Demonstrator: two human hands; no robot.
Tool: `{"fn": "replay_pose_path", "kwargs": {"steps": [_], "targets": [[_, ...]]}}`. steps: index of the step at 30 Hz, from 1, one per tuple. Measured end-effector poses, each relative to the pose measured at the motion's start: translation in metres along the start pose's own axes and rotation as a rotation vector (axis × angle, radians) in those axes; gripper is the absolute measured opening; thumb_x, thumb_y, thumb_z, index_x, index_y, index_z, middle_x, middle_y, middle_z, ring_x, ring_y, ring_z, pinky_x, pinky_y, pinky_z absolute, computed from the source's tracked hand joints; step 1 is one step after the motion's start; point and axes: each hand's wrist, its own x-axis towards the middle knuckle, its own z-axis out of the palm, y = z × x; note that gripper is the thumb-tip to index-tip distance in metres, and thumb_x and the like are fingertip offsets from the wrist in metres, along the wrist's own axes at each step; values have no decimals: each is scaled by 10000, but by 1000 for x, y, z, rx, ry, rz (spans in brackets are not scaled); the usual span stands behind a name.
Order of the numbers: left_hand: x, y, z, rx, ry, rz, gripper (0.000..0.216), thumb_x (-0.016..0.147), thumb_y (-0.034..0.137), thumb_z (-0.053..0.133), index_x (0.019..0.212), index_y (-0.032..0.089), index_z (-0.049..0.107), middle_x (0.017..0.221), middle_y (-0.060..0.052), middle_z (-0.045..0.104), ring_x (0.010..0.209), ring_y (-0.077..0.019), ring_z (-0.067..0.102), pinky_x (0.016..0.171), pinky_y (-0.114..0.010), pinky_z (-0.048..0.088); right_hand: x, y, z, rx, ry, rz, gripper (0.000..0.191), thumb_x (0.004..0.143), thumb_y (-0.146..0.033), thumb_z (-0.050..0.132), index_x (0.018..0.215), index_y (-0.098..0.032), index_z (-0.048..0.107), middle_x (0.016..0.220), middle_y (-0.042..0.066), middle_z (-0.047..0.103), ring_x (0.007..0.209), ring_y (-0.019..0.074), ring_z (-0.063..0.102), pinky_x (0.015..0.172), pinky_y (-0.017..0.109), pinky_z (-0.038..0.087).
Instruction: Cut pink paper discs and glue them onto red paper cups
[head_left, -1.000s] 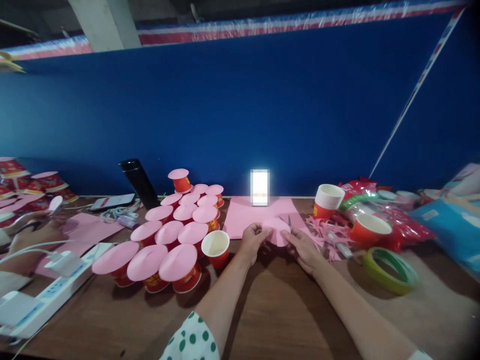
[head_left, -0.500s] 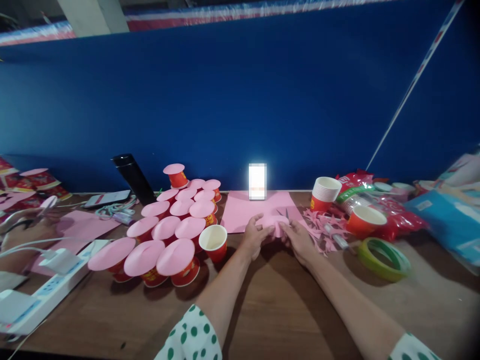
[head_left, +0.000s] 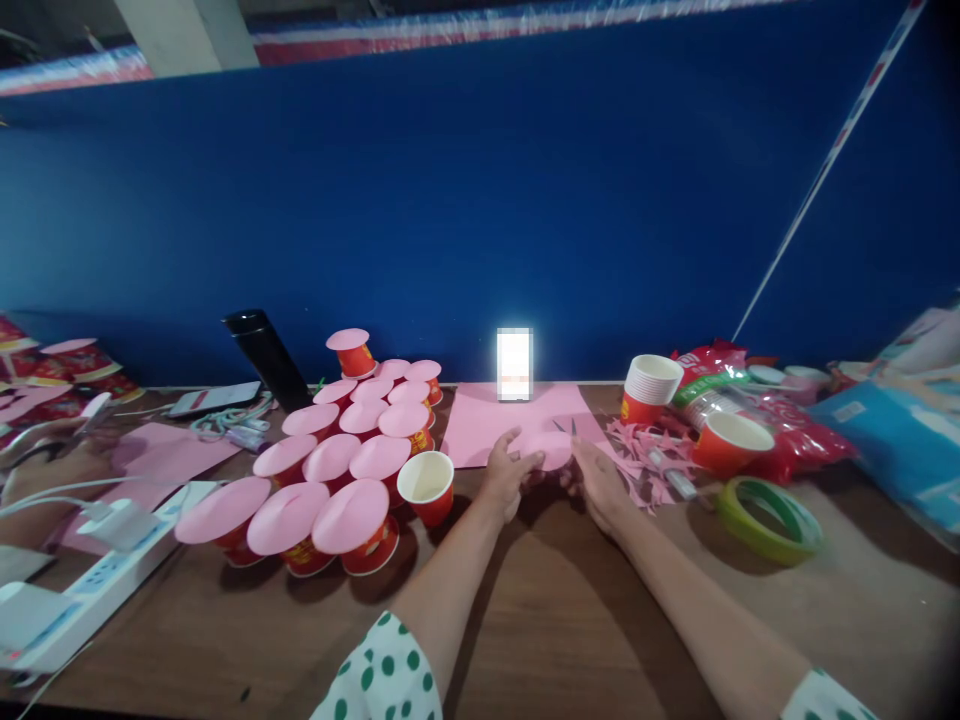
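Both my hands meet over a pink paper disc [head_left: 551, 449] at the middle of the wooden table [head_left: 540, 620]. My left hand [head_left: 508, 468] pinches the disc's left edge with closed fingers. My right hand [head_left: 598, 478] grips small scissors [head_left: 568, 430], whose blades poke up at the disc's right side. A pink paper sheet [head_left: 491, 422] lies flat just behind them. An open red paper cup [head_left: 427, 485] stands just left of my left hand.
Several red cups capped with pink discs [head_left: 341, 455] crowd the left. A cup stack [head_left: 651, 388], pink scraps [head_left: 649, 458], a green tape roll [head_left: 769, 518] and red bags [head_left: 757, 420] lie right. A lit phone [head_left: 514, 363] leans on the blue wall. Another person's hand [head_left: 52, 470] and a power strip [head_left: 90, 575] are far left.
The view dipped slightly after the first frame. My hands stayed on the disc, which now lies a little flatter and more exposed between them, and the scissor blades show at its right.
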Motion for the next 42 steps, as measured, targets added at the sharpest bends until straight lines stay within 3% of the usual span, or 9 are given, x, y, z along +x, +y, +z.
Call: {"fn": "replay_pose_path", "kwargs": {"steps": [4, 11, 21, 31, 42], "targets": [[0, 3, -2, -79, 22, -17, 752, 643, 116, 776, 1286, 178, 389, 717, 27, 601, 581, -73, 586, 568, -187, 498, -1, -2, -1, 50, -90, 16, 374, 731, -566, 602, 737, -202, 517, 504, -30, 566, 382, 82, 475, 342, 181, 321], [0, 1, 0, -47, 0, -3, 768, 616, 133, 800, 1270, 161, 399, 705, 26, 602, 569, -83, 588, 551, -197, 498, 0, -1, -1, 8, -121, 1, 425, 597, -404, 755, 912, -183, 575, 523, -70, 555, 378, 64, 444, 324, 163, 272], [0, -1, 0, -42, -102, -6, 818, 602, 138, 812, 1278, 170, 353, 818, -31, 648, 636, -123, 642, 594, -236, 529, 3, 2, -1, 21, -68, -37, 437, 595, -394, 747, 935, -169, 591, 509, -77, 532, 401, 65, 426, 357, 174, 275], [0, -2, 0, -59, -100, -3, 814, 596, 86, 795, 1276, 162, 353, 787, -24, 649, 631, -119, 642, 614, -236, 529, 3, 4, -1, 34, -71, -30, 411, 612, -391, 743, 929, -184, 582, 533, -78, 540, 382, 70, 428, 372, 200, 292], [1, -3, -2, 3, -85, 48, 862, 570, 167, 816, 1303, 177, 362, 826, -30, 649, 626, -119, 626, 592, -233, 505, 7, 8, -4, 42, -121, -50, 401, 612, -397, 765, 907, -192, 585, 590, -56, 557, 458, 80, 452, 402, 190, 329]]}}
